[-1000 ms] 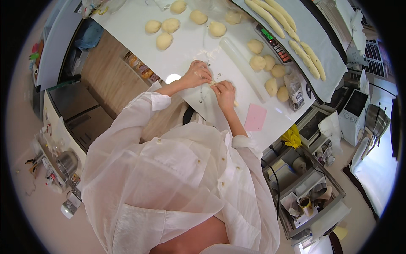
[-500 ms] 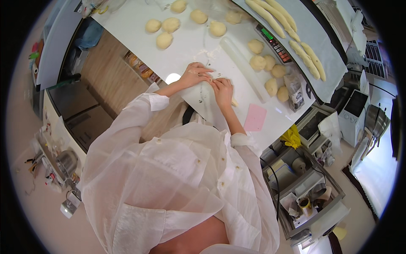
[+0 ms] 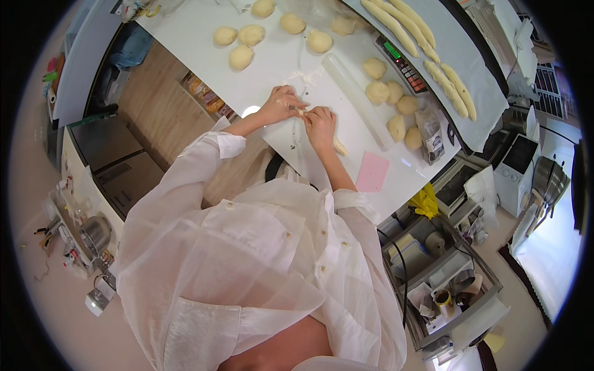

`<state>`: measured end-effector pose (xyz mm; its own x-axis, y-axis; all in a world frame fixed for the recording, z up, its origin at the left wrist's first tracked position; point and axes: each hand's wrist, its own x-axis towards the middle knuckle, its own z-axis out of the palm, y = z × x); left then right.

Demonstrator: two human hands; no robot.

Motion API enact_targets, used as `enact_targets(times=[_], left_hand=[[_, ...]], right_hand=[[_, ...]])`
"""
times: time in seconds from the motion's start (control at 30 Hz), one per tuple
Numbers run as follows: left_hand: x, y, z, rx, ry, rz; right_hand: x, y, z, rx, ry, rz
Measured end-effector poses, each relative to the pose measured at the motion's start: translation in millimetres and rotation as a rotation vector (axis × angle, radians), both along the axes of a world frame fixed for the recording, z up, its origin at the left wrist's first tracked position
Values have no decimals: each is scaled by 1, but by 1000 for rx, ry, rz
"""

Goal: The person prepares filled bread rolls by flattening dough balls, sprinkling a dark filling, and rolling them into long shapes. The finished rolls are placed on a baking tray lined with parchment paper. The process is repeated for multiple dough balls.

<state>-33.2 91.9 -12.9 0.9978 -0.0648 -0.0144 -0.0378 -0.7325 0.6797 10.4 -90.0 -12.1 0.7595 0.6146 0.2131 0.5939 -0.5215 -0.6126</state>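
Note:
Over the white table (image 3: pixel 260 74), my left hand (image 3: pixel 281 106) and my right hand (image 3: pixel 320 125) meet, fingers closed in a pinch on a pale strip of dough (image 3: pixel 340 147). A bit of it shows between the fingertips, and its other end sticks out beyond my right wrist; the middle is hidden under my right hand. A pink dough scraper (image 3: pixel 372 172) lies to the right of that wrist. Farther right is a long white rolling pin (image 3: pixel 357 102). Loose flour (image 3: pixel 302 79) is scattered just past my fingers.
Several dough balls (image 3: pixel 251 35) sit at the far side, and more dough balls (image 3: pixel 396 93) lie right of the rolling pin. A digital scale (image 3: pixel 401 63) stands beside a lined tray (image 3: pixel 476 68) with several dough ropes (image 3: pixel 456 91). A plastic bag (image 3: pixel 431 133) lies near the table's right edge.
Both hands have shifted slightly away from me, and my right hand has turned a little to the left. More of the dough strip's end shows past my right wrist.

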Motion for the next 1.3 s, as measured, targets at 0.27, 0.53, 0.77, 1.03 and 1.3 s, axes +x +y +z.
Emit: enact_targets(times=[0.27,0.53,0.77,1.03,1.3], left_hand=[[2,2,1,-20,-4,13],[-1,3,9,83,-129,-116],[9,8,10,222,-84,-265],[13,-3,27,-245,338,184],[4,-19,19,-457,337,228]], right_hand=[[-7,-6,-6,54,-36,-44],[-13,-10,-2,92,9,-84],[-10,-4,2,26,17,-72],[-16,-12,1,64,95,-176],[-8,-5,4,50,224,-104]])
